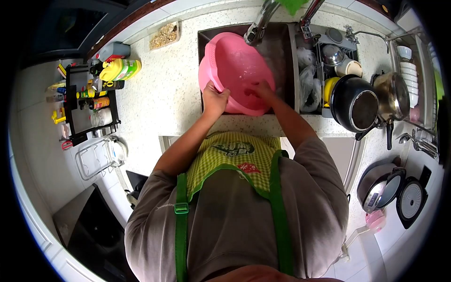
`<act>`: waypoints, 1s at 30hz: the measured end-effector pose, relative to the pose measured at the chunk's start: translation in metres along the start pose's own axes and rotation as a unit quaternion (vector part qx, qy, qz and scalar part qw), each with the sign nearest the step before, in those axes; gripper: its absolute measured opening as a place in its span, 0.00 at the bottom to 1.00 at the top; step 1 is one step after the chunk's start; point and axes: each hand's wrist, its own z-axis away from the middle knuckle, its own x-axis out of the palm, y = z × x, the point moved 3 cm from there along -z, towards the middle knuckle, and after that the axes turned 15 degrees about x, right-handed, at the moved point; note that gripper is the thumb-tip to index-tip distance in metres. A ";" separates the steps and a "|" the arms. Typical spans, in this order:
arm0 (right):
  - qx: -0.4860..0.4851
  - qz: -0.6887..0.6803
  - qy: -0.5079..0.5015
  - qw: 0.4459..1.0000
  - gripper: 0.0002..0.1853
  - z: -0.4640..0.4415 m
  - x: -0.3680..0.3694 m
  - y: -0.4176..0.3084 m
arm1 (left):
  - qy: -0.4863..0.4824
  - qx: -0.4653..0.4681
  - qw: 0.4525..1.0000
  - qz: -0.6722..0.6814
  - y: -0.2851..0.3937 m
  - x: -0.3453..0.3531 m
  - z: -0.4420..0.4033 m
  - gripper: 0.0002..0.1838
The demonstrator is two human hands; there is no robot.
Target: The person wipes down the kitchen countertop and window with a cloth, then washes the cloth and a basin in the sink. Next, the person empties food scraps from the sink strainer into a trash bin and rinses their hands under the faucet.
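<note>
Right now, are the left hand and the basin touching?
Touching. The head view shows the left hand gripping the near left edge of the basin, thumb over its rim.

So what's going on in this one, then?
A person in a checked apron stands at a kitchen sink with a pink basin in it. The left hand grips the basin's near rim; the right hand reaches inside, though what its fingers are doing is hard to make out. A faucet hangs over the basin's far side. To the right, a black pot lies tipped on its side.
</note>
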 end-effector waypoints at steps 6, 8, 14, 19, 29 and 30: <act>0.066 -0.354 -0.012 0.933 0.08 0.004 -0.004 -0.045 | 0.033 0.025 0.999 0.027 0.011 -0.010 0.009 0.08; 0.029 -0.353 -0.070 0.933 0.09 0.009 -0.002 -0.062 | 0.012 0.009 1.000 0.007 0.021 -0.016 0.012 0.09; 0.046 -0.228 0.073 0.970 0.13 0.003 -0.007 -0.073 | 0.032 0.021 0.999 0.036 0.023 -0.033 0.026 0.12; -0.088 -0.075 0.224 0.968 0.17 -0.050 -0.005 -0.040 | 0.031 0.017 0.999 0.039 0.030 -0.038 0.034 0.11; 0.045 -0.078 -0.113 0.990 0.14 0.046 0.063 -0.044 | 0.042 0.024 0.997 0.066 0.013 -0.049 0.044 0.12; 0.043 -0.063 -0.124 0.989 0.14 0.046 0.064 -0.045 | 0.033 0.021 0.998 0.042 0.009 -0.051 0.046 0.13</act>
